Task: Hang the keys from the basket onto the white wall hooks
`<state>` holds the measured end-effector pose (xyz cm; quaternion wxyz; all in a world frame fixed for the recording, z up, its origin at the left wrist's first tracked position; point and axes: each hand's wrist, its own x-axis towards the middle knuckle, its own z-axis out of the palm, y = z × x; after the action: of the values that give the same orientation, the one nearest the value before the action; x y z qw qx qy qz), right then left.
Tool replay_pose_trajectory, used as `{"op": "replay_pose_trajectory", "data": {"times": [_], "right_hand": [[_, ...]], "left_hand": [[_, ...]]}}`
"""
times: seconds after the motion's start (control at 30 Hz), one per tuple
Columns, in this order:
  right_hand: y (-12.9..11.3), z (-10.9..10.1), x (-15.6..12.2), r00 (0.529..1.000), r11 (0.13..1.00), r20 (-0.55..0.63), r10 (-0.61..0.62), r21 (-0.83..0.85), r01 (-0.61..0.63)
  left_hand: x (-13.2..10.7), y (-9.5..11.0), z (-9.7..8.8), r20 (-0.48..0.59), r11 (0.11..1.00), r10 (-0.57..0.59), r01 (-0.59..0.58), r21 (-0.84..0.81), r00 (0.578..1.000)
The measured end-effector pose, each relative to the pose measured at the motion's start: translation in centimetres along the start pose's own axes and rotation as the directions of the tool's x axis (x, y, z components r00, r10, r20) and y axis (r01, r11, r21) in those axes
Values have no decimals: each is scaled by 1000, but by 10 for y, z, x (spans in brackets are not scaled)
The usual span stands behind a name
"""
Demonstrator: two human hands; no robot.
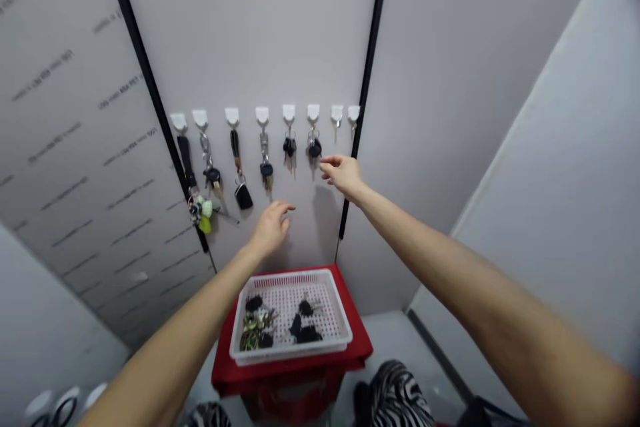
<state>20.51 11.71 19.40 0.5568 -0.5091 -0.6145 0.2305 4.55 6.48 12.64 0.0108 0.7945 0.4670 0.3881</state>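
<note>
My right hand (344, 175) is raised beside a bunch of keys with a black fob (315, 148), hanging from a white hook (313, 112). Its fingers are slightly bent and apart, with nothing seen in them; whether the fingertips touch the keys I cannot tell. Lower and to the left, my left hand (271, 228) is held open in front of the wall, index finger and thumb apart. Above it hang keys with a round black fob (267, 170). Another small key bunch (289, 147) hangs between these two.
Further left hang a black fob on a strap (243, 196), keys on a metal clip (213, 177) and a strap with a green charm (204, 213). Small keys (337, 125) hang at right. Below, a white plastic basket (291, 357) holding several key bunches stands on a red-covered stand (357, 340).
</note>
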Motion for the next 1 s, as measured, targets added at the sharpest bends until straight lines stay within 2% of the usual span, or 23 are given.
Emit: {"op": "replay_pose_trajectory", "data": {"times": [0.07, 0.1, 0.2, 0.27, 0.37, 0.47, 0.53, 0.57, 0.73, 0.83, 1.0], "right_hand": [[24, 8, -33, 981, 998, 191, 40, -48, -31], [37, 14, -53, 950, 995, 302, 76, -86, -52], [76, 34, -111, 804, 975, 569, 171, -217, -53], [95, 47, -140, 711, 958, 683, 169, -282, 43], [108, 55, -164, 577, 904, 806, 131, -337, 265], [111, 51, -169, 505, 793, 860, 76, -359, 492], [113, 48, -168, 497, 718, 866, 62, -384, 580], [114, 47, -168, 510, 689, 858, 68, -410, 597], [123, 45, -168, 630, 603, 760, 157, -579, 549], [126, 44, -167, 640, 633, 754, 147, -569, 525], [124, 44, -167, 595, 768, 792, 133, -462, 444]], "left_hand": [[-32, -18, 7, 104, 998, -54, 52, 22, 993], [-48, -26, 10, 162, 996, -87, 82, 40, 983], [-91, -46, 16, 335, 987, -158, 135, 90, 929], [-112, -52, 19, 417, 984, -174, 144, 103, 892], [-133, -51, 21, 487, 981, -192, 161, 105, 852], [-142, -41, 26, 552, 985, -173, 158, 75, 815], [-142, -33, 32, 588, 989, -145, 138, 57, 796], [-142, -28, 36, 606, 990, -137, 128, 58, 784], [-135, -10, 55, 661, 971, -238, 172, 165, 712], [-133, -9, 61, 634, 953, -303, 217, 212, 711], [-136, -19, 66, 559, 943, -328, 297, 148, 762]]}}
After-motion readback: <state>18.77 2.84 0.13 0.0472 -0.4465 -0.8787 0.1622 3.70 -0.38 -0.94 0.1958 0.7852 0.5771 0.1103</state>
